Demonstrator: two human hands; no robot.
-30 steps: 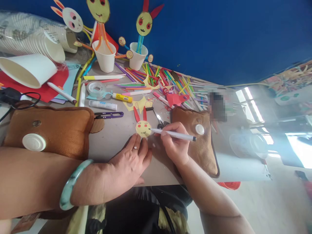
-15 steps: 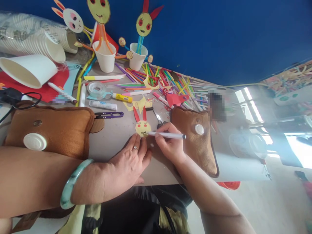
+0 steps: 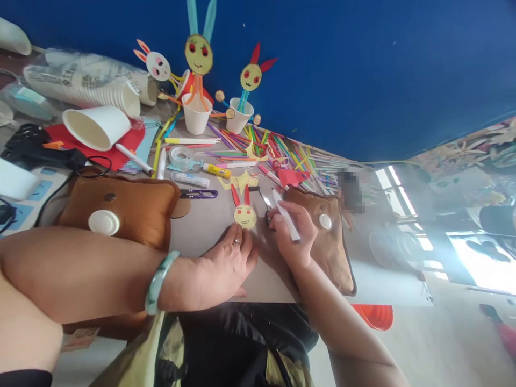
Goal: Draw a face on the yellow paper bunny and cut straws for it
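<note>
On the grey table lies a small yellow paper rabbit face point(image 3: 244, 216) with red ears, red eyes and a drawn smiling mouth. My left hand point(image 3: 221, 263) rests flat below it, fingertips on its lower edge, a ring on one finger and a green bangle at the wrist. To the right, my right hand point(image 3: 297, 231) holds a white marker point(image 3: 286, 215), tilted with one end up and away from the paper. Scissors point(image 3: 266, 200), partly hidden, lie by the right fingers. Yellow paper scraps point(image 3: 237, 181) are just behind the ears.
Brown cushions point(image 3: 133, 207) point(image 3: 332, 247) lie on both sides of the hands. Behind are a glue stick point(image 3: 217, 170), a tape roll point(image 3: 180, 157), purple thread snips point(image 3: 201, 194) and many coloured sticks. Rabbit figures in paper cups point(image 3: 197, 118) stand by the blue wall. A glue gun point(image 3: 36, 148) is at left.
My right hand has lifted the marker off the paper face and turned it more upright, to the right. The mouth now shows as a full smile. The camera view has shifted.
</note>
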